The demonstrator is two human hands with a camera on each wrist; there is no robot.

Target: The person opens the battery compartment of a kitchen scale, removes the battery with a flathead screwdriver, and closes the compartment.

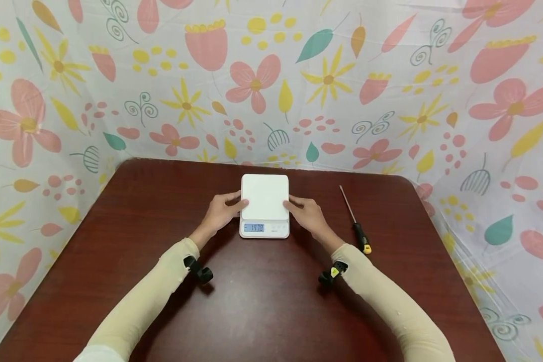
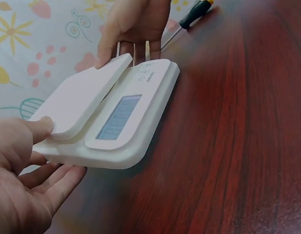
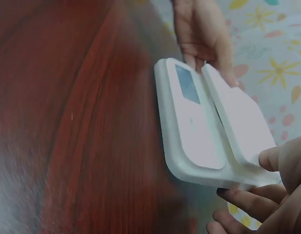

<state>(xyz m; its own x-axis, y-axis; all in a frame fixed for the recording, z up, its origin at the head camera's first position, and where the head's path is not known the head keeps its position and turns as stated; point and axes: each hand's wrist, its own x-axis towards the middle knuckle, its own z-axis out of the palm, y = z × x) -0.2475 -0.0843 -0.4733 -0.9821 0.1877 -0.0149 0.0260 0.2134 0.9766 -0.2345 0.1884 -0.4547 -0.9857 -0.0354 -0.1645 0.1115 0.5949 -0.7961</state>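
Between both hands is a white digital kitchen scale [image 1: 265,198], its lit display [image 1: 254,228] showing digits that look like 147.8. My left hand [image 1: 223,213] grips its left edge, thumb on the weighing plate and fingers beneath, as the left wrist view shows. On the opposite edge my right hand [image 1: 308,213] holds it the same way, with the thumb on top and fingers under the body in the right wrist view. The scale [image 2: 109,117] appears raised off the table. Nothing lies on its plate.
A screwdriver [image 1: 358,229] with a black and yellow handle lies on the dark wooden table [image 1: 262,301], right of the right hand. A flower-patterned curtain [image 1: 271,90] hangs behind the table's far edge and along both sides.
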